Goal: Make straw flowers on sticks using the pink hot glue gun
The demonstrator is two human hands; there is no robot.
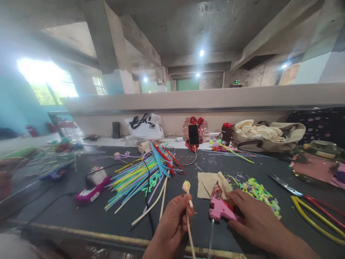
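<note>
My left hand (pixel 174 221) pinches a cream-coloured stem (pixel 189 230) upright between thumb and fingers. At its top sits a small pale head with a touch of yellow (pixel 185 186), just above my fingertips. My right hand (pixel 254 216) is closed around the handle of a pink glue gun (pixel 219 208), which lies on the dark table. Its nozzle points away from me, over a beige cloth square (pixel 205 181), and a clear glue stick (pixel 211 233) sticks out of its back end. Short green, yellow and purple pieces (pixel 258 190) lie in a pile beyond my right hand.
A bundle of coloured fuzzy stems (pixel 137 180) lies left of centre, crossed by a black cord. Nearby is a purple power strip (pixel 93 190). Scissors (pixel 295 194) lie at right. Behind stand a phone (pixel 193 135), a white bag (pixel 147 129), a bottle (pixel 226 133) and a canvas bag (pixel 293 133).
</note>
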